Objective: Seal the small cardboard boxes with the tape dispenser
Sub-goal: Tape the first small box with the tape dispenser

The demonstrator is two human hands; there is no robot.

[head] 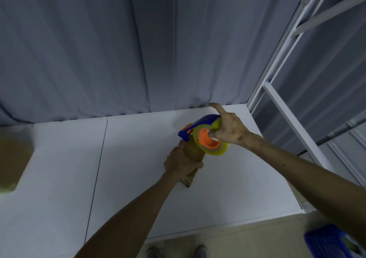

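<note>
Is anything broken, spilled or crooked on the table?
Nothing looks broken or spilled. The left hand holds the small cardboard box tilted, while the right hand holds the tape dispenser against it. A brown blur at the left of the table is too unclear to judge.

**White table, grey curtain, rack at the right**

A white table [138, 178] fills the lower view, with a thin dark seam running front to back on its left part. A pleated grey curtain [118, 49] hangs behind it, down to its far edge. A white metal rack [295, 125] stands at the table's right end. A blue crate [324, 240] sits on the tan floor [257, 236] at lower right. Two shoe tips [154, 252] show at the bottom edge.
</note>
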